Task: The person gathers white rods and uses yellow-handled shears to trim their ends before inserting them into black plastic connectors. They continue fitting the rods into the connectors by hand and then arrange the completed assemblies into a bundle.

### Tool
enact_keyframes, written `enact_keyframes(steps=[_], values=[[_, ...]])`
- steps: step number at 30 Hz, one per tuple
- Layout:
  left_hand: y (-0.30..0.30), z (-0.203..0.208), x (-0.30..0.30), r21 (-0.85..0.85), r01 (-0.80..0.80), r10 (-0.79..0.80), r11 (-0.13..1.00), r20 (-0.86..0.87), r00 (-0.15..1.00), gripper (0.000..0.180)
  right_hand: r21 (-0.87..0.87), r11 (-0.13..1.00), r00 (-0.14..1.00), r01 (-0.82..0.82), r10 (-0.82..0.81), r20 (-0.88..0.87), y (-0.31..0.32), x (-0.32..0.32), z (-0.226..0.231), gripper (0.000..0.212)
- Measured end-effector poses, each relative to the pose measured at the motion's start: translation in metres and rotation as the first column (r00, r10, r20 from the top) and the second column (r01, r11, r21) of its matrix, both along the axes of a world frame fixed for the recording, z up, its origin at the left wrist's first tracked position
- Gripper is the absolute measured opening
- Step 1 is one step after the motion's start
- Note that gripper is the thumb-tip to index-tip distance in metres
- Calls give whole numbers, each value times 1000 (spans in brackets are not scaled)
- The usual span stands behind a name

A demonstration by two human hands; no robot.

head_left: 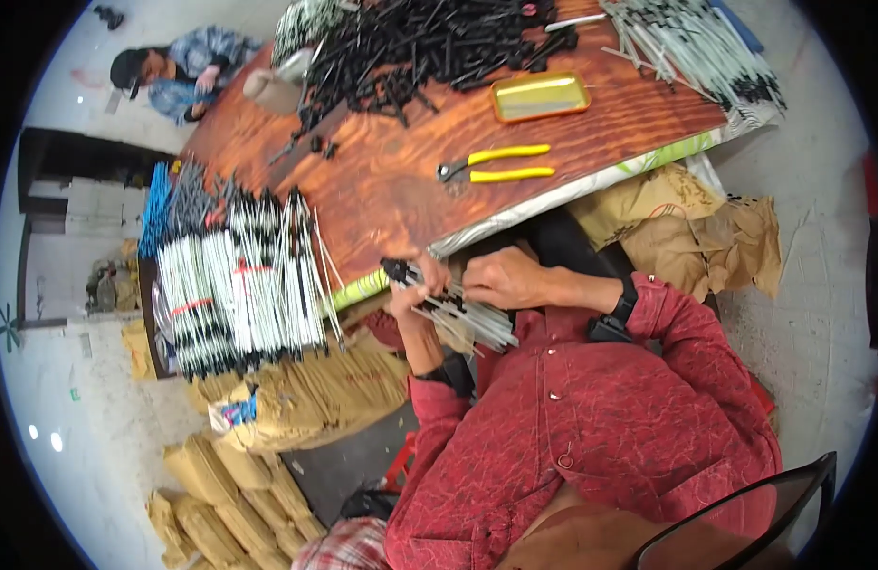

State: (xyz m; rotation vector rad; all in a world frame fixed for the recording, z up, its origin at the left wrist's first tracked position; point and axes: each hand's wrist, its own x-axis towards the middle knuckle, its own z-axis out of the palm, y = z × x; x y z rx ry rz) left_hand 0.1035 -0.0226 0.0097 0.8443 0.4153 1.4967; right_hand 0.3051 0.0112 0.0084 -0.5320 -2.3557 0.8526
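Note:
My left hand (420,283) is wrapped round a bundle of thin white tubes (482,325) at table-edge height, close to my chest. Black ends of the bundle stick out past its fingers on the far left side, while the pale ends slant down to the right. My right hand (504,277) is closed beside the bundle, fingers bent in; what they pinch, if anything, is hidden. Beyond both hands, yellow-handled pliers (510,163) lie on the wooden table (382,185), jaws pointing left.
Bundled white tubes with black ends (244,294) cover the table's left end, next to blue tubes (156,209). A heap of black plastic parts (401,57), a yellow tray (539,98) and more tubes (696,47) lie farther back. Brown sacks (315,394) stand below; a person (187,71) sits far left.

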Motion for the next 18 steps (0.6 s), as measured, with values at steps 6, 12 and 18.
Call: enact_keyframes(steps=[6, 12, 18], values=[[-1, 33, 37, 60, 50, -54, 997, 66, 996, 58, -305, 946, 994, 110, -105, 34, 8, 52, 43, 43], [14, 76, 78, 247, 76, -61, 966, -68, 996, 53, -449, 877, 983, -172, 122, -138, 5, 65, 41, 87], [15, 80, 101, 225, -10, 24, 974, -61, 998, 51, -534, 823, 980, -193, 138, -141, 2, 70, 50, 91]])
